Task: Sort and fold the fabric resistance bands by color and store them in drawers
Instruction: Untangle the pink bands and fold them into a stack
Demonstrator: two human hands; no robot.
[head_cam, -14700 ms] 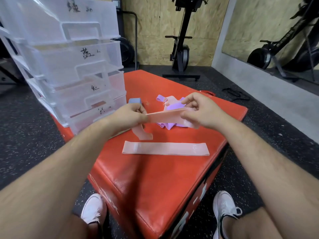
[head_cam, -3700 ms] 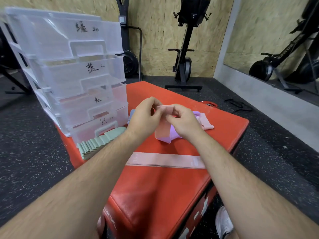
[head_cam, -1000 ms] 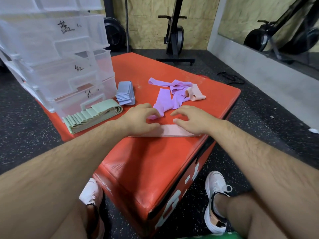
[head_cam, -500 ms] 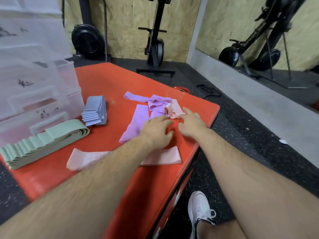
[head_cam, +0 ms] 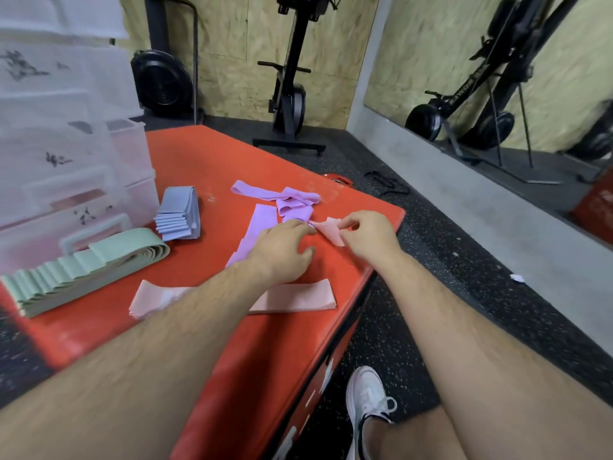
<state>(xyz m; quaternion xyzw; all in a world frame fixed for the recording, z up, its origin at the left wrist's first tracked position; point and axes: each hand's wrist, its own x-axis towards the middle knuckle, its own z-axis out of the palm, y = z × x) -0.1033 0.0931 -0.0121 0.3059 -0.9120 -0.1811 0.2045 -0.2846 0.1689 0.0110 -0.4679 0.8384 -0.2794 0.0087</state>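
A crumpled pink band [head_cam: 330, 231] lies at the near edge of a loose pile of purple bands [head_cam: 285, 202] on the red box. My right hand [head_cam: 366, 237] pinches its right side. My left hand [head_cam: 283, 250] pinches its left end with curled fingers. Pink bands lie flat in a stack [head_cam: 292, 298] under my left forearm. Folded green bands [head_cam: 83, 272] and folded blue bands [head_cam: 180, 214] sit in front of the clear drawer unit [head_cam: 66, 154] at the left.
The red padded box [head_cam: 199, 343] drops off at its right edge, just past my right hand. Black speckled floor, my white shoe [head_cam: 366, 398], exercise machines [head_cam: 292, 81] and a mirror wall lie beyond.
Both hands left the flat pink stack, reached to the purple pile and took hold of the crumpled pink band. The view turned right.
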